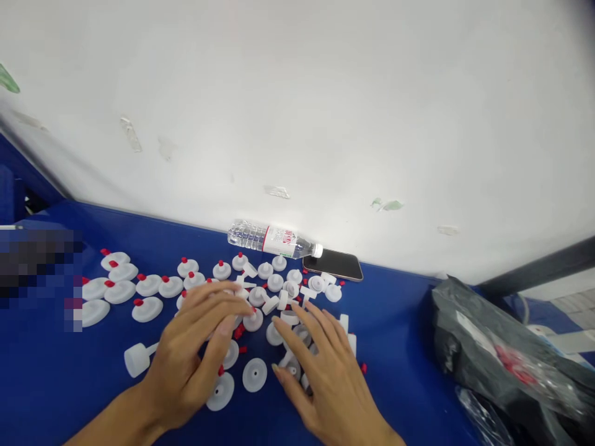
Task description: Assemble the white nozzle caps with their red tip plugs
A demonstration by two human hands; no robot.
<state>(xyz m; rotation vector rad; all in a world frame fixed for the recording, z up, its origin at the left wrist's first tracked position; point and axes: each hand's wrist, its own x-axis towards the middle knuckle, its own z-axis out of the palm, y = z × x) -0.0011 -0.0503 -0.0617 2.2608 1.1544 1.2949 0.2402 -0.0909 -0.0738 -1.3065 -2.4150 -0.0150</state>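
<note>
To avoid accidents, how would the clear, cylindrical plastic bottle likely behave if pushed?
The bottle lies on its side, so it would probably roll. Its ribbed, transparent wall may dent if squeezed. Its white plastic cap overlaps the black rectangular phone here, so pushing might nudge the phone.

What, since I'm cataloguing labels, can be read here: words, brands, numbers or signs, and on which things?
None can be read for certain.
Bottle: red characters on its white label, too small and blurred to read.
Bag: red patch, too blurred to tell whether it's text.
Phone: dark, no text visible.
</note>
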